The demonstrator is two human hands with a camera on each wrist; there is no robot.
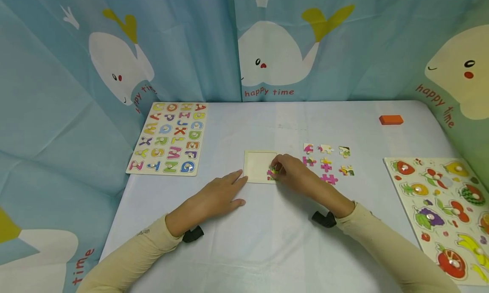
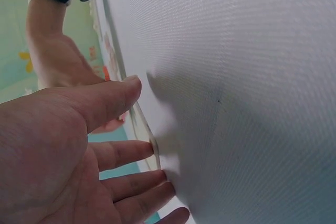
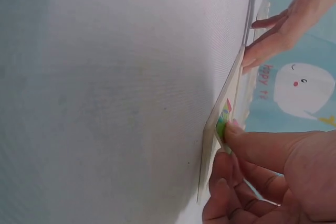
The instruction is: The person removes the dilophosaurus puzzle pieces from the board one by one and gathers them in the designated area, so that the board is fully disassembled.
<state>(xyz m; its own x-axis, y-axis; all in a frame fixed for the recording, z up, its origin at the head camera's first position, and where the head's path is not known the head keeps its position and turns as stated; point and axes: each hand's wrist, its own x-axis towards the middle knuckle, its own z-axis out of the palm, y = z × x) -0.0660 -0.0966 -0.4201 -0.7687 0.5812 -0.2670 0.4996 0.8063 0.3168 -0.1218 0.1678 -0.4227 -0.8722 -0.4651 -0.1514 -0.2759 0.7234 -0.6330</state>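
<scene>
A square wooden puzzle tray [image 1: 257,167] lies in the middle of the table. My right hand [image 1: 296,174] pinches a green and pink jigsaw piece [image 1: 271,173] between thumb and fingers at the tray's near right corner; the right wrist view shows the piece [image 3: 224,117] tilted against the rim. With straight fingers, my left hand [image 1: 219,196] touches the tray's left edge. In the left wrist view the thumb of that hand [image 2: 68,156] stands apart from the fingers. Several loose jigsaw pieces [image 1: 326,167] lie right of the tray, one partly hidden by the right forearm.
A wooden alphabet board [image 1: 168,139] lies at the back left. On the right is a fruit puzzle board [image 1: 439,216] with knobs. An orange block [image 1: 391,120] sits near the back right corner. Printed curtains [image 1: 214,42] hang behind the white table [image 1: 244,250].
</scene>
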